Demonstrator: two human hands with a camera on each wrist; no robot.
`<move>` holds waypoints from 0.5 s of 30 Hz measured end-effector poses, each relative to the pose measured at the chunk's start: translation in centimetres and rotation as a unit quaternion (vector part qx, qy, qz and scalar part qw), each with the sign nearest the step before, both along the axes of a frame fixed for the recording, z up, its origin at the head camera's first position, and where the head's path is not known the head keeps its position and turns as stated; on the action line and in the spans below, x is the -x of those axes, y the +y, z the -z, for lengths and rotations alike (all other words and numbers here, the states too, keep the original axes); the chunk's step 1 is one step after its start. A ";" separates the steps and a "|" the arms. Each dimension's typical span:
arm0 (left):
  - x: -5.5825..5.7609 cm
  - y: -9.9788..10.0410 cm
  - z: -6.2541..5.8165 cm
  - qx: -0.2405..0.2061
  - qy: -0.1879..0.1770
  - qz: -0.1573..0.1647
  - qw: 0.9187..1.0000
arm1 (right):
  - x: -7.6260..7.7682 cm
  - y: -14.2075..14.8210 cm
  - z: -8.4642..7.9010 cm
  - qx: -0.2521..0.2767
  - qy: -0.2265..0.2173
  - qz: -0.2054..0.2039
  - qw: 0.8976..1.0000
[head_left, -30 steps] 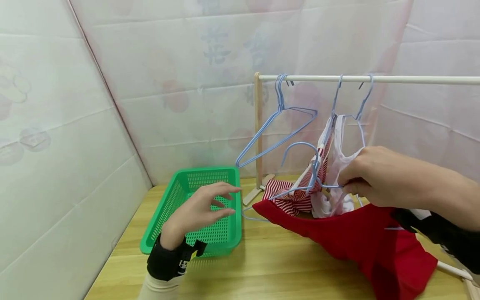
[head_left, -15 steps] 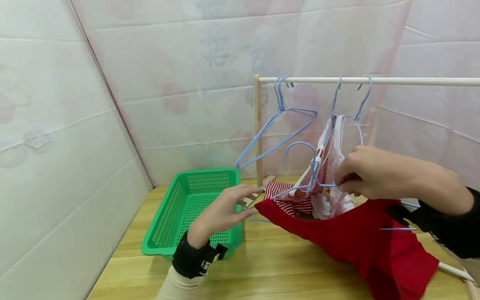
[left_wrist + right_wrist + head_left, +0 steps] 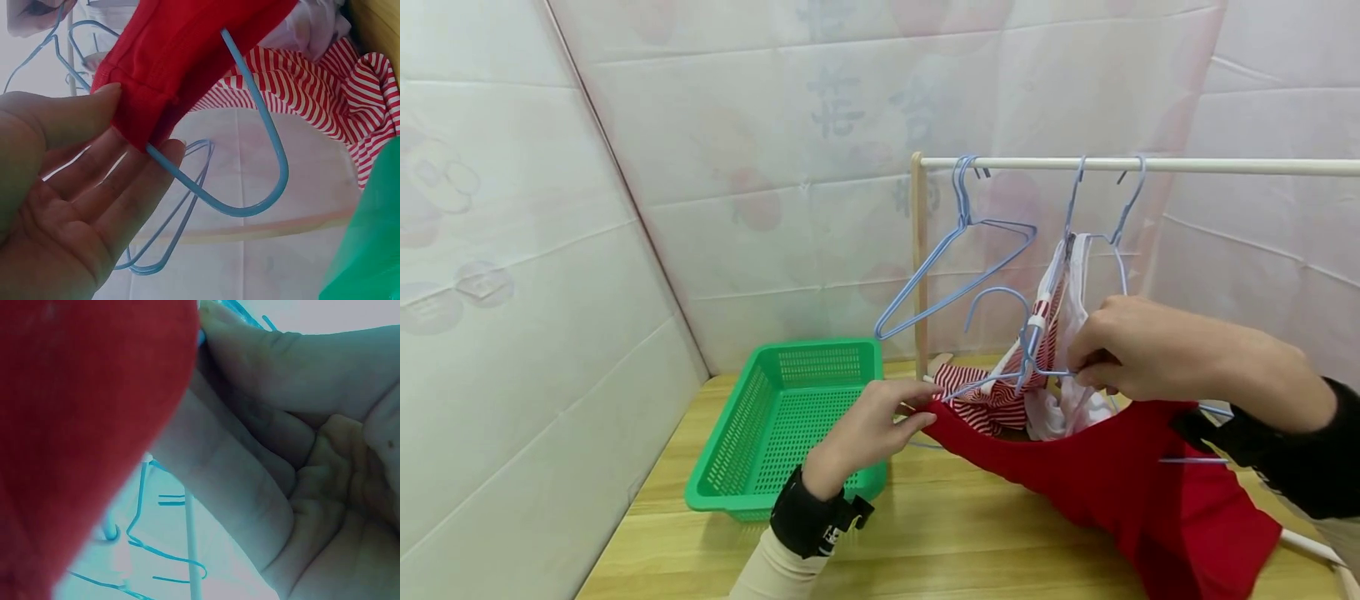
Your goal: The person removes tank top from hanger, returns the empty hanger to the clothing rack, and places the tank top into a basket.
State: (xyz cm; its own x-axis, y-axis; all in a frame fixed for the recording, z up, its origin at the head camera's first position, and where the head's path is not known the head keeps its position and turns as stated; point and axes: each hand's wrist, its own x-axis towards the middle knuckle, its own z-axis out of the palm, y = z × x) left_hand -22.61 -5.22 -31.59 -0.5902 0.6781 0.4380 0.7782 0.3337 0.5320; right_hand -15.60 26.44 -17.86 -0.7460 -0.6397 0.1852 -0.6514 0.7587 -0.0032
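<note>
A red top hangs slanting on a light blue wire hanger above the table. My right hand pinches the hanger's shoulder wire beside the neck; the right wrist view shows its curled fingers next to the red cloth. At the top's left shoulder, my left hand pinches the cloth between thumb and fingers. In the left wrist view the thumb lies on the red cloth, with the fingers behind it, and the hanger's bent end sticks out past the shoulder. The far shoulder is partly hidden by my right arm.
A green basket stands on the wooden table at left. Behind, a rack's white rail carries bare blue hangers, a red-and-white striped garment and a white garment. A wooden post supports the rail.
My left hand has moved right from over the basket to the red top's left shoulder and taken hold of the cloth there. The right hand keeps its hold on the hanger, nearly still.
</note>
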 end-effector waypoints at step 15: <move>-0.1 -0.1 0.0 0.007 0.001 0.020 1.000 | 0.1 0.0 0.1 0.005 -0.014 -0.001 1.000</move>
